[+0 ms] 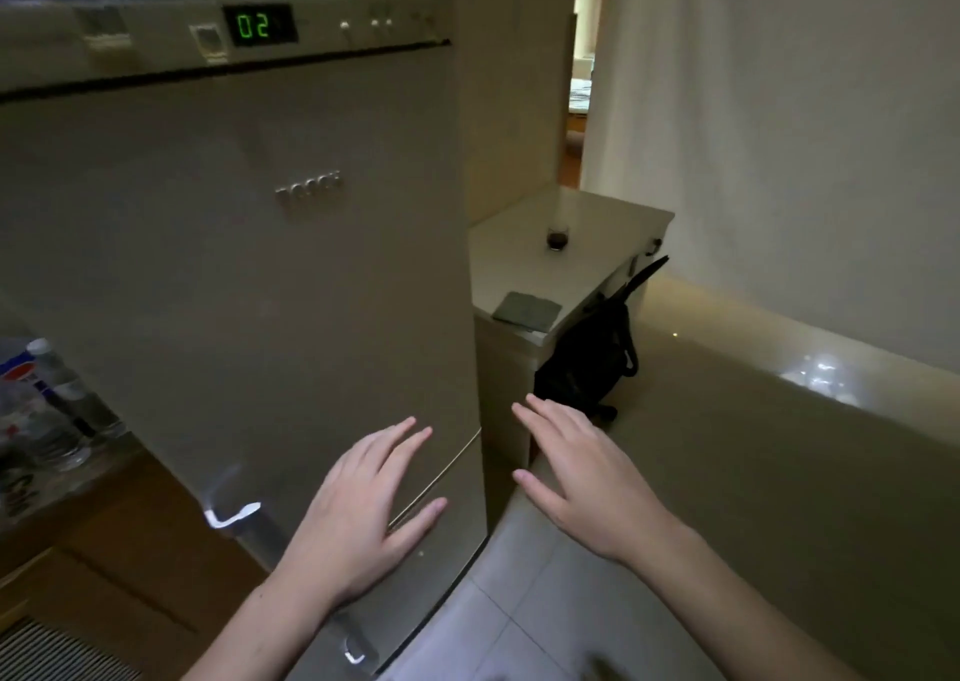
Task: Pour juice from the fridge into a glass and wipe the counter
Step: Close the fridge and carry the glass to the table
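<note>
Juice is nowhere showing to us; we are judging it is sitting behind the closed fridge (234, 264) door. We are expecting a full container to feel heavy, cold and slick, best gripped around its body. Our left hand (358, 514) is hovering flat over the door, our right hand (582, 483) is spreading empty just beside it. Beyond, a glass (557, 238) holding something dark and a grey cloth (527, 310) are waiting on the counter (597, 212).

A black fabric backpack (587, 363) leans on the pale tiled floor (727, 472). Far left of the backpack, clear plastic bottles (47, 399) stand above a brown wooden cabinet (119, 550).
</note>
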